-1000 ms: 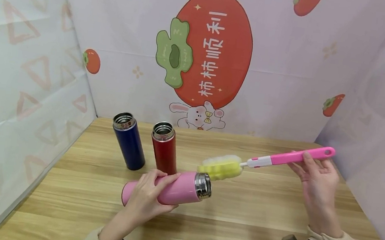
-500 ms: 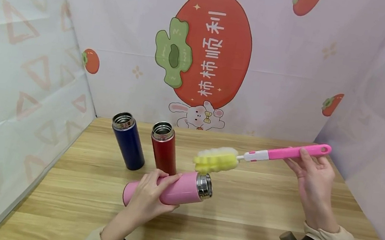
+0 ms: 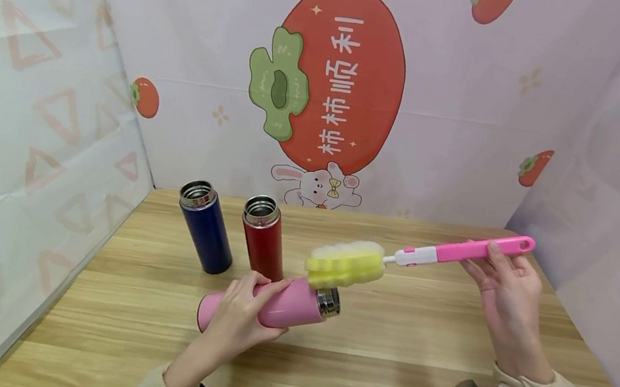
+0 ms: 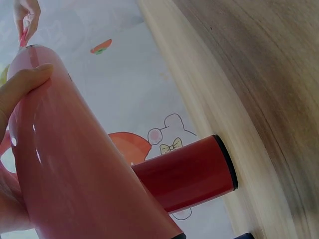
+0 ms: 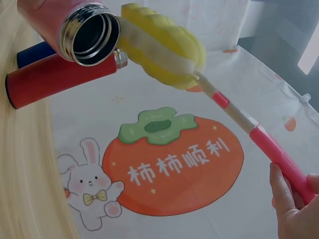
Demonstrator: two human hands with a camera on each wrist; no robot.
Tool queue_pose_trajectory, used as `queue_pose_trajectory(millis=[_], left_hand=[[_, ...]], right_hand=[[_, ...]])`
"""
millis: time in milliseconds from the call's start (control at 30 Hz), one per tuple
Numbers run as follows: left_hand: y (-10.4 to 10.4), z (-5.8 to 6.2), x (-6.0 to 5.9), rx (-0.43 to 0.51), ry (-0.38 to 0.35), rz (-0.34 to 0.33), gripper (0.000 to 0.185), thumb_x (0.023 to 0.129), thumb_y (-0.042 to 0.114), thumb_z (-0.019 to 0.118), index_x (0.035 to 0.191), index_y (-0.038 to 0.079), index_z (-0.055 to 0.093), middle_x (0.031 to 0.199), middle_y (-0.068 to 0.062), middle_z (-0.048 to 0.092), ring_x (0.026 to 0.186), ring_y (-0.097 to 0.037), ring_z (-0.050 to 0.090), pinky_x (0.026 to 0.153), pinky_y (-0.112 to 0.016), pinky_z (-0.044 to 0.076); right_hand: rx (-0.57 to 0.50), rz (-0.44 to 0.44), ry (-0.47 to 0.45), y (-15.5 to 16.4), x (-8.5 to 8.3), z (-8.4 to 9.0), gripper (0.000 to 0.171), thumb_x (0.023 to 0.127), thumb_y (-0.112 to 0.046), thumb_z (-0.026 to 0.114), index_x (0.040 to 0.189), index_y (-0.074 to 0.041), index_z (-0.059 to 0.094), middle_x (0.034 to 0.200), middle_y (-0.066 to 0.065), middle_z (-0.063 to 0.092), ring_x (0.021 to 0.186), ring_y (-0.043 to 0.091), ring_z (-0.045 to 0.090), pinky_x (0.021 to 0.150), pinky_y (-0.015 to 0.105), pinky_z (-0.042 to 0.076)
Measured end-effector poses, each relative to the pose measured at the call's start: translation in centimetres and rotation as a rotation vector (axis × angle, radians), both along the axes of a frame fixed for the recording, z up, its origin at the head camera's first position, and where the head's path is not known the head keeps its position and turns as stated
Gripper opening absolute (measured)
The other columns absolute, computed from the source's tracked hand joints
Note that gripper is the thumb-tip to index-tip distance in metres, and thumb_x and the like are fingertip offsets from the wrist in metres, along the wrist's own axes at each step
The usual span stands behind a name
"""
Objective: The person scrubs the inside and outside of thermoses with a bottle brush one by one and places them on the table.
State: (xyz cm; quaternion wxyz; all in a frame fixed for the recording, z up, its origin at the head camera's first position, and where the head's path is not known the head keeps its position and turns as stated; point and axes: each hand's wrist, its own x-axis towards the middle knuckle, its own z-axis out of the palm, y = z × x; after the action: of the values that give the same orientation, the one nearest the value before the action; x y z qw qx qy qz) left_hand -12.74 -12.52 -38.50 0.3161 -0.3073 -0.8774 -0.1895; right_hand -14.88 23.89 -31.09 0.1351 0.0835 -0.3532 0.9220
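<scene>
Gripping the pink flask (image 3: 272, 308) about mid-body, left hand (image 3: 239, 320) at lower centre of the head view, fingers curled round the glossy shell; flask tilted, lifted off the wooden table (image 3: 383, 357), steel mouth (image 5: 89, 34) turned right. Pinching the far end of the pink brush handle (image 3: 477, 249), right hand (image 3: 509, 295) at centre right. Yellow sponge head (image 3: 344, 265) just at the mouth rim, seemingly touching, not yet inside. Judged: flask stiff, smooth and likely slippery, best wrapped mid-body; sponge soft and compressible; handle light, rigid, steadier nearer the white collar. Upright beyond, at centre left: red flask (image 3: 264, 236), blue flask (image 3: 206, 226), both uncapped.
</scene>
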Motion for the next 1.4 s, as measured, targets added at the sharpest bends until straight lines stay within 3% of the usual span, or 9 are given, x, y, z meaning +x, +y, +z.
queue_pose_trajectory(millis=[333, 833, 1167, 1400], left_hand=[[-0.2, -0.1, -0.5, 0.016, 0.036, 0.02, 0.071, 0.046, 0.034, 0.083, 0.11, 0.017, 0.059, 0.089, -0.006, 0.049, 0.077, -0.019, 0.05, 0.066, -0.033, 0.039], [-0.8, 0.1, -0.3, 0.042, 0.021, 0.073, 0.073, 0.047, 0.035, 0.084, 0.113, 0.019, 0.059, 0.091, -0.007, 0.05, 0.079, -0.02, 0.05, 0.065, -0.033, 0.039], [-1.0, 0.4, 0.0, 0.11, -0.002, 0.066, 0.077, 0.046, 0.034, 0.084, 0.116, 0.021, 0.056, 0.092, -0.006, 0.049, 0.081, -0.019, 0.051, 0.065, -0.034, 0.04], [-1.0, 0.6, 0.4, 0.137, -0.064, 0.045, 0.076, 0.048, 0.034, 0.084, 0.118, 0.022, 0.055, 0.095, -0.005, 0.048, 0.082, -0.018, 0.049, 0.065, -0.032, 0.04]], right_hand=[[0.026, 0.054, 0.032, 0.4, 0.5, -0.1, 0.01, 0.089, 0.002, 0.044, 0.091, 0.006, 0.054, 0.085, 0.018, 0.064, 0.08, 0.025, 0.064, 0.072, 0.035, 0.05], [0.057, 0.145, 0.082, 1.0, 0.9, -0.8, 0.019, 0.09, 0.008, 0.036, 0.094, 0.008, 0.054, 0.085, 0.022, 0.063, 0.084, 0.03, 0.063, 0.073, 0.037, 0.048], [0.095, 0.104, 0.08, 1.3, 0.8, -1.2, 0.018, 0.089, 0.011, 0.037, 0.094, 0.01, 0.054, 0.083, 0.021, 0.064, 0.083, 0.03, 0.063, 0.072, 0.038, 0.048], [0.155, -0.01, 0.029, 1.3, 0.8, -1.0, 0.013, 0.086, 0.008, 0.045, 0.094, 0.006, 0.056, 0.084, 0.016, 0.065, 0.077, 0.023, 0.065, 0.068, 0.034, 0.05]])
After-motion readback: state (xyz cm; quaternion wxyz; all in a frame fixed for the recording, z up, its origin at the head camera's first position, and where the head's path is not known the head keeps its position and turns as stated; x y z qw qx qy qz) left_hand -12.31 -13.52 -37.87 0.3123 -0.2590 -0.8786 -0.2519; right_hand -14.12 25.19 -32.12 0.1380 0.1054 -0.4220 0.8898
